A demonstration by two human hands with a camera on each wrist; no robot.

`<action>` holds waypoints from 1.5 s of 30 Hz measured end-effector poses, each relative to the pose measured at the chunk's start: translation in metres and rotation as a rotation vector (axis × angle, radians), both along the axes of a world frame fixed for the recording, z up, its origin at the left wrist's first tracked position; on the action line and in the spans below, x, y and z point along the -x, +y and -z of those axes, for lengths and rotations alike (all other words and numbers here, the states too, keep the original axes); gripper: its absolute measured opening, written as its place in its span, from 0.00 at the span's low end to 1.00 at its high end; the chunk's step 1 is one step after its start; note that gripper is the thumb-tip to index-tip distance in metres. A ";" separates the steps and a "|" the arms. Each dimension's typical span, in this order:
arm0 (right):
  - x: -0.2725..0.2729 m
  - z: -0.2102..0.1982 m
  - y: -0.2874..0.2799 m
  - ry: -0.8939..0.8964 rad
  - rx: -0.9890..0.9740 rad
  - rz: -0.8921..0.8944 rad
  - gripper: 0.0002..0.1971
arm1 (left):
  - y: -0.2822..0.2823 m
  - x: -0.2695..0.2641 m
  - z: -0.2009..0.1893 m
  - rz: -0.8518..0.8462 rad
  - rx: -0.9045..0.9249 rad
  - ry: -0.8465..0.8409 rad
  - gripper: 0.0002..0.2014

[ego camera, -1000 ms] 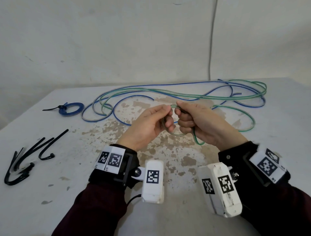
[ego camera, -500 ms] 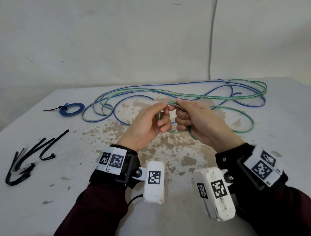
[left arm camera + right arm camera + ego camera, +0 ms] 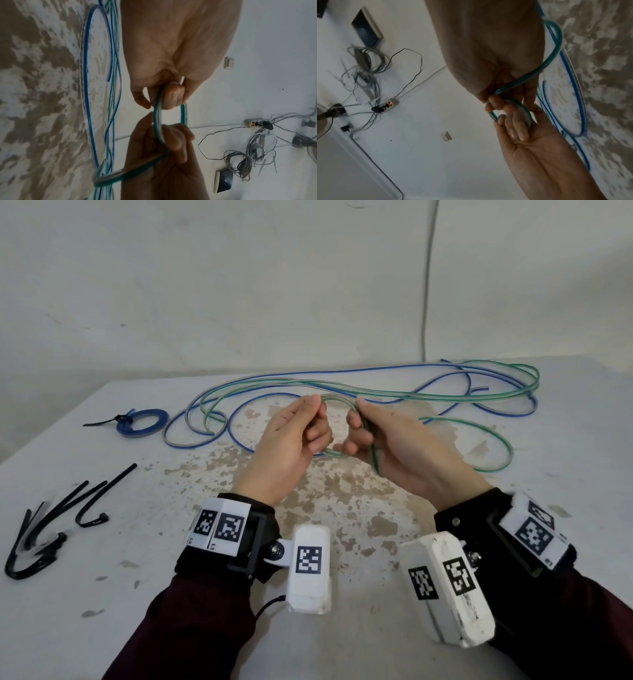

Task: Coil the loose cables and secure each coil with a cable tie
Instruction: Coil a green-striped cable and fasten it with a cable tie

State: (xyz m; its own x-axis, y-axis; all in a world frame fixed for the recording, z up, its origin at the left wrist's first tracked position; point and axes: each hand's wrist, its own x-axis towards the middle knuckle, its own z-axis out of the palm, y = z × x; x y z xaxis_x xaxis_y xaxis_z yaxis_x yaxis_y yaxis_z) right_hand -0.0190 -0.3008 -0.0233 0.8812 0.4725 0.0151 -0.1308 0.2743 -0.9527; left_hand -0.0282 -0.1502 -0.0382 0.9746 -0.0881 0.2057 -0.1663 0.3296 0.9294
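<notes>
Left hand (image 3: pixel 291 436) and right hand (image 3: pixel 387 440) both pinch small green cable (image 3: pixel 337 454) ring. Loose cable runs far and right, nearer right hand.

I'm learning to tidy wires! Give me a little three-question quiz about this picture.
1. True or false: both hands hold the green cable.
2. Which cable is already coiled and tied? A) green B) blue C) neither
3. Fill in: the spare black cable ties lie on the table to the person's ____.

Key:
1. True: the left hand and right hand each grip the small green loop.
2. B: the blue coil has a tie on it.
3. Left.
</notes>
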 end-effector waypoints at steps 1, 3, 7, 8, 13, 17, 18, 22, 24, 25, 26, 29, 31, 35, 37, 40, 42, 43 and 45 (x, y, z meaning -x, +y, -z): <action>-0.001 -0.001 -0.001 0.013 -0.013 0.027 0.19 | 0.000 0.001 -0.002 0.023 0.005 0.013 0.16; -0.003 -0.002 -0.003 -0.022 0.026 0.065 0.19 | -0.001 0.004 -0.004 0.079 -0.019 0.060 0.17; -0.003 0.001 -0.005 -0.099 0.137 0.070 0.20 | -0.004 0.006 -0.003 0.174 -0.102 0.104 0.18; -0.002 0.002 -0.004 -0.105 0.150 0.073 0.20 | -0.004 0.005 -0.002 0.161 -0.123 0.076 0.18; 0.002 -0.002 -0.009 -0.111 0.208 -0.024 0.18 | 0.003 -0.001 0.003 -0.030 -0.219 -0.052 0.15; 0.006 -0.007 -0.015 -0.209 0.436 -0.063 0.19 | 0.002 -0.002 0.004 -0.116 -0.072 -0.043 0.16; 0.007 -0.007 -0.014 -0.213 0.442 -0.066 0.19 | 0.001 -0.003 0.003 -0.114 -0.025 -0.038 0.16; 0.008 -0.004 -0.005 -0.121 0.197 -0.059 0.19 | 0.002 -0.004 0.003 -0.105 0.087 -0.081 0.16; 0.007 0.001 0.000 -0.169 0.144 -0.008 0.18 | 0.003 -0.004 0.002 -0.095 0.112 -0.090 0.16; 0.006 0.003 0.003 -0.215 0.143 0.034 0.19 | 0.002 -0.003 0.002 -0.085 0.133 -0.086 0.16; 0.005 0.005 0.006 -0.253 0.127 0.071 0.20 | 0.001 -0.002 0.002 -0.067 0.153 -0.084 0.16; 0.005 0.004 0.008 -0.235 -0.047 0.120 0.21 | -0.003 -0.001 0.000 0.012 0.155 -0.091 0.16; 0.003 -0.001 0.005 -0.145 -0.161 0.132 0.20 | -0.005 0.001 -0.001 0.065 0.120 -0.102 0.17; 0.002 -0.008 0.000 0.014 -0.208 0.122 0.20 | -0.005 0.004 -0.002 0.096 0.049 -0.091 0.16; 0.002 -0.009 -0.001 0.022 -0.150 0.092 0.20 | -0.003 0.005 -0.003 0.123 0.026 -0.049 0.15; 0.006 -0.008 0.000 0.000 -0.013 0.040 0.19 | 0.002 0.006 -0.005 0.176 -0.049 0.006 0.15; 0.008 -0.008 0.001 0.000 0.023 0.026 0.19 | 0.004 0.005 -0.003 0.139 -0.120 -0.021 0.14; 0.009 -0.008 0.001 0.007 0.028 0.019 0.19 | 0.005 0.005 -0.003 0.099 -0.151 -0.044 0.13; 0.010 -0.008 -0.001 0.002 0.048 -0.014 0.19 | 0.005 0.003 -0.002 0.000 -0.205 -0.103 0.13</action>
State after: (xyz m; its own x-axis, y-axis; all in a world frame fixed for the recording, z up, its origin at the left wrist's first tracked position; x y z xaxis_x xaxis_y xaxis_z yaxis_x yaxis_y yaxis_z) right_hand -0.0295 -0.3013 -0.0154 0.8745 0.4849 -0.0098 -0.1361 0.2260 -0.9646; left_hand -0.0316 -0.1447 -0.0364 0.9496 -0.1381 0.2814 -0.2634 0.1352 0.9552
